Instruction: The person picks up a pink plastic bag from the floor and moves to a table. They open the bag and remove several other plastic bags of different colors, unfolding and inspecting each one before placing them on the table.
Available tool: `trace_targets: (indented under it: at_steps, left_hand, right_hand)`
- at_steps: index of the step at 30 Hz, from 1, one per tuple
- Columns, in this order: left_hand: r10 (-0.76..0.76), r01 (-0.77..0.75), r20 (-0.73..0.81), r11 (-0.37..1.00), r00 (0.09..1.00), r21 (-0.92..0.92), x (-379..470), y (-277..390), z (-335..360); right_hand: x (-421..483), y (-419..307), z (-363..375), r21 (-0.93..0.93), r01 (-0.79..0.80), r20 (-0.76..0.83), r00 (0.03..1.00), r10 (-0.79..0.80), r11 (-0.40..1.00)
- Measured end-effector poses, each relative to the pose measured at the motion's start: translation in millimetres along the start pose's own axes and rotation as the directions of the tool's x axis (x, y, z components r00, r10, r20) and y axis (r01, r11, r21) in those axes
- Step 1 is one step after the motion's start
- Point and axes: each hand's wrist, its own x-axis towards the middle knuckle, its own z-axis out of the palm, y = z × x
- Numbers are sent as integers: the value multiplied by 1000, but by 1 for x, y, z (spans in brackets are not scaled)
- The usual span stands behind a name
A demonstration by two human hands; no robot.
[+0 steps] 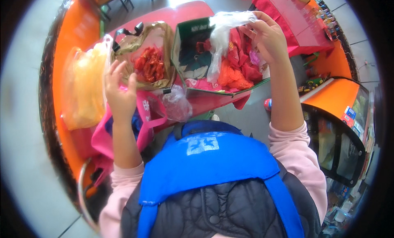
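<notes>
My right hand pinches a translucent white plastic bag, which hangs down over a green-edged box. Inside that box lie red and orange plastic bags and some dark fabric-like pieces. With its fingers spread and nothing in it, my left hand is raised above a pink tote bag. Left of it stands a clear bag stuffed with yellow-orange material. A brown plastic-lined container beside the box holds crumpled red-orange plastic bags.
A crumpled clear plastic bag hangs at the front edge of the red table. Another red-covered table stands at the upper right. A dark-framed cabinet is near my right arm. A curved metal chair frame is at lower left.
</notes>
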Motion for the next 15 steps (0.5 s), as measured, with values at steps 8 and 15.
trace_targets:
  at_steps: [8, 15]
  left_hand:
    - [267, -157, 364, 939, 892, -306, 2, 122, 90]
    - [-7, 219, 368, 814, 930, -537, 19, 144, 125]
  right_hand:
    - [-39, -63, 43, 439, 46, 462, 845, -269, 898]
    - [-71, -75, 32, 569, 18, 296, 928, -225, 822]
